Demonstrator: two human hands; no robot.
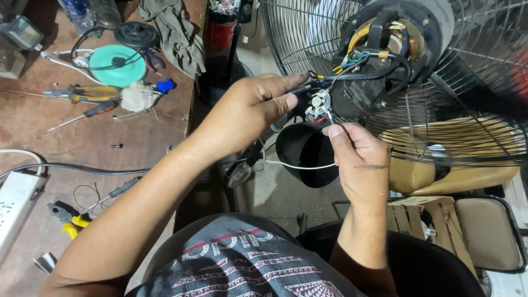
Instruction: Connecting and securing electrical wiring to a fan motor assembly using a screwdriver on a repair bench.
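Small round switch (318, 104) hangs at the back of the fan motor (385, 49), tethered by thin coloured wires (352, 61). I judge it light but delicate: stiff little body, solder points and fine leads that would snap if tugged. Best held by its rim, never by the leads.

My left hand (258, 107) reaches across, fingers (286, 102) pinched together on a dark slim tool or lead beside the switch; which one I cannot tell. My right hand (357, 157) sits just below, thumb and forefinger closed on a thin white wire (297, 164) running leftward across a black cup-shaped cover (305, 154).

Wire fan guard (473, 99) fills the right. Left, the desk (137, 137) carries screwdrivers (82, 94), yellow-handled pliers (69, 217), a green disc (116, 65) and a rag (173, 33).
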